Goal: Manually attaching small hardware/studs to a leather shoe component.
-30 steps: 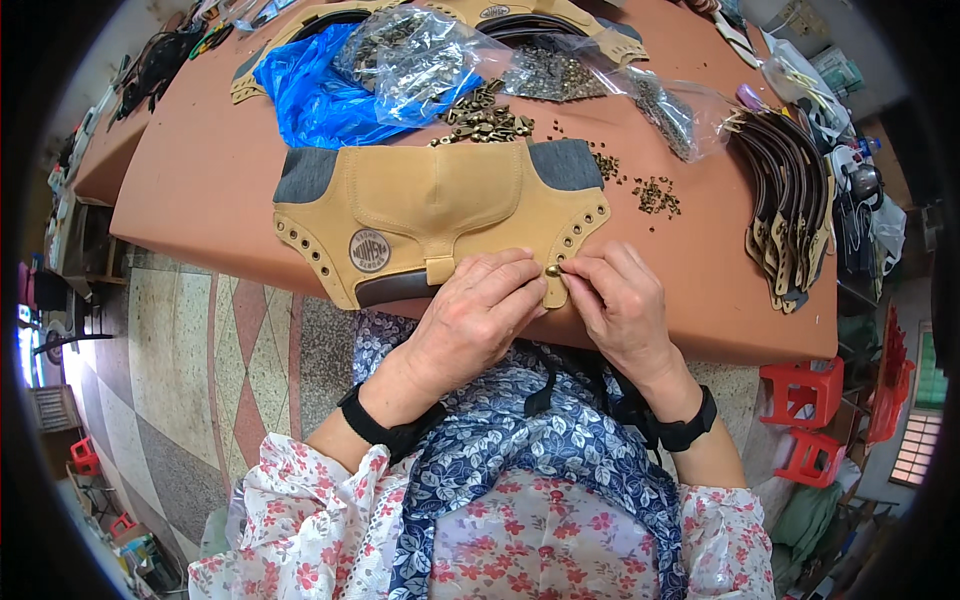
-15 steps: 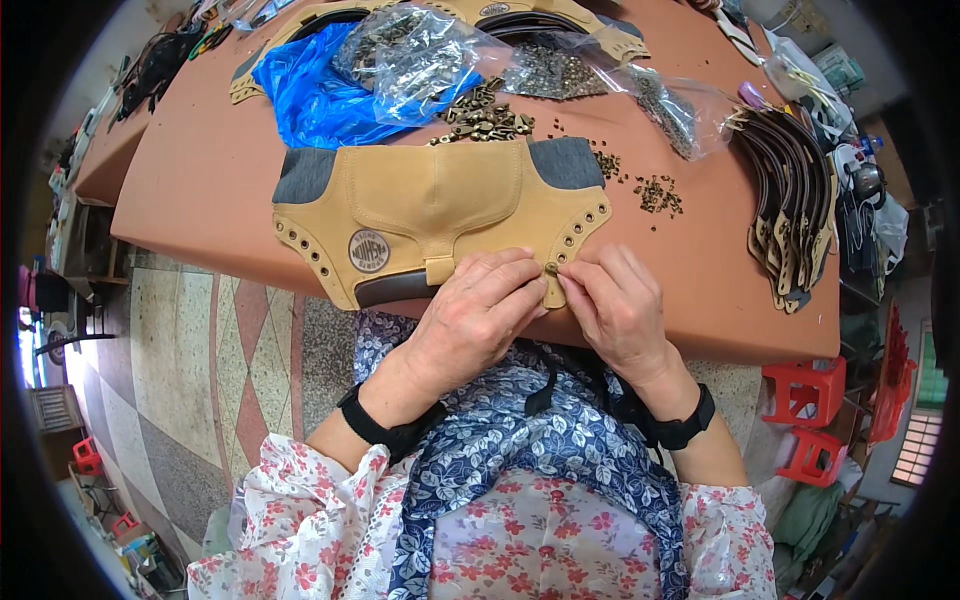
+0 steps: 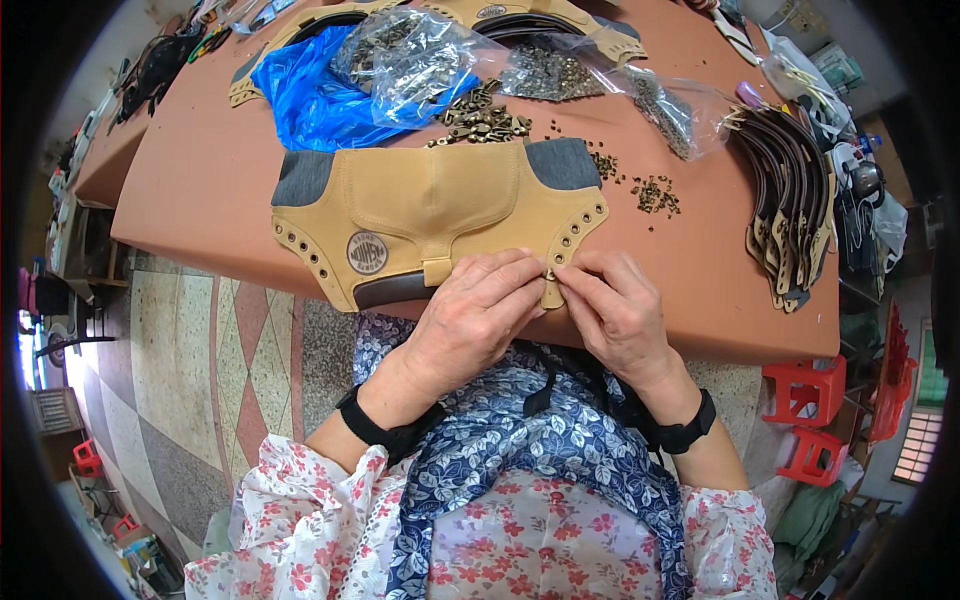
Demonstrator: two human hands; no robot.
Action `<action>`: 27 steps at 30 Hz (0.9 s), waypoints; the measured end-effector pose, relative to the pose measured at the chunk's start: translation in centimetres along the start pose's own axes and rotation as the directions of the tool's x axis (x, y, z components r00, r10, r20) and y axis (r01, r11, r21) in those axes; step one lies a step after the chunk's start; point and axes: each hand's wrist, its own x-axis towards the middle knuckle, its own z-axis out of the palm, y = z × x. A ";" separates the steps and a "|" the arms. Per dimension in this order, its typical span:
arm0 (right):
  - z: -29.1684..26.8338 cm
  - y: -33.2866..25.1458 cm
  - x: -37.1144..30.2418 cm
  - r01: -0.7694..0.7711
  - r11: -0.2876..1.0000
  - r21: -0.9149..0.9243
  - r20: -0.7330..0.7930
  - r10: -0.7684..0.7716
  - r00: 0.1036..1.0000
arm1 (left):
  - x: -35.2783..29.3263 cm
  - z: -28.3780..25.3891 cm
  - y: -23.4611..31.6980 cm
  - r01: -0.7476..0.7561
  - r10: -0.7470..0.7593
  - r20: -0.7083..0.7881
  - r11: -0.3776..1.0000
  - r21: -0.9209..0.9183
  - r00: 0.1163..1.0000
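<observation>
A tan shoe upper (image 3: 435,195) with dark grey fabric corners and a round dark stamp lies spread at the table's near edge. Metal-rimmed eyelets run down both its curved side flaps. My left hand (image 3: 475,300) is closed on the lower edge of its right flap, thumb underneath and out of sight. With thumb and forefinger together, my right hand (image 3: 615,305) pinches at a small brass-coloured fitting (image 3: 550,275) on that flap, below the visible eyelets. The fingertips partly cover the fitting.
Brass-coloured lace hooks (image 3: 487,122) lie heaped beyond the upper, with small eyelets (image 3: 655,195) scattered to their right. A blue plastic bag (image 3: 310,95) and clear bags of metal parts (image 3: 560,75) stand behind. Stacked dark shoe pieces (image 3: 790,205) hang near the right edge. Red stools (image 3: 805,390) stand below right.
My right fingertips have moved slightly left and closed in on the fitting, covering more of it. The upper has shifted very slightly left; my left hand stays in place.
</observation>
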 end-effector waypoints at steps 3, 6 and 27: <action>-0.1 -0.1 -0.1 -0.033 0.999 0.027 -0.012 0.033 0.999 | 0.0 0.0 0.0 0.004 -0.004 0.003 1.000 0.003 1.000; -0.2 -0.1 -0.5 -0.033 0.999 0.038 -0.017 0.033 0.999 | 0.0 -0.1 0.1 0.011 -0.011 0.007 1.000 0.000 1.000; -0.3 -0.1 -0.4 0.121 0.982 -0.145 0.069 -0.112 0.991 | 0.2 -0.5 0.1 -0.042 0.034 0.084 0.994 0.098 0.996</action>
